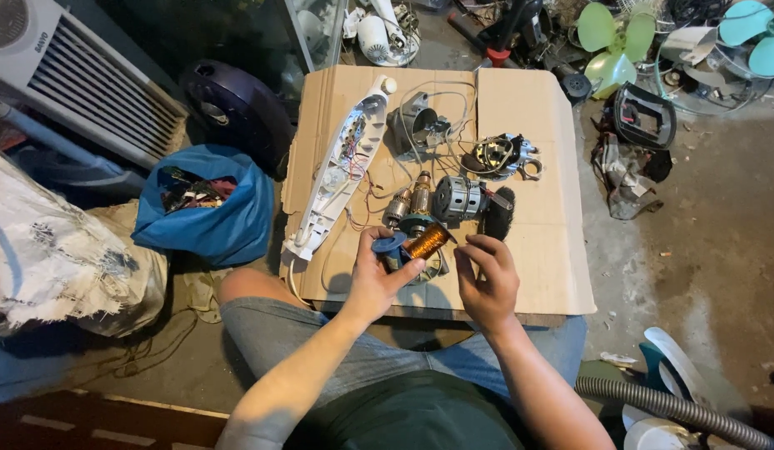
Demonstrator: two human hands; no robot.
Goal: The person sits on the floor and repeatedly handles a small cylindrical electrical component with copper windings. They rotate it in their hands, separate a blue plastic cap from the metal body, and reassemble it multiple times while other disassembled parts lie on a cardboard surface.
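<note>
The left hand is closed around a small coil of copper-coloured wire wound on a blue plastic bobbin, gripping the blue flange so the winding points toward the other hand and stays steady over the near edge of the flattened brown cardboard sheet that serves as a work surface on the floor. The right hand has its fingers curled narrowly, thumb and forefinger pinched together just beside the coil's end, seemingly on a fine strand of wire, though the strand itself is too thin to make out. Just beyond the coil lie a grey cylindrical motor body with a black fan wheel and a smaller copper-wound armature, near enough to reach. To the left rests a long white plastic housing, opened with thin wires showing inside, lying slantwise. A blue plastic bag of scrap sits off the cardboard on the left. Something round and pale lies under the left hand, mostly hidden. The ribbed grey hose at lower right is cut off by the picture's edge
</note>
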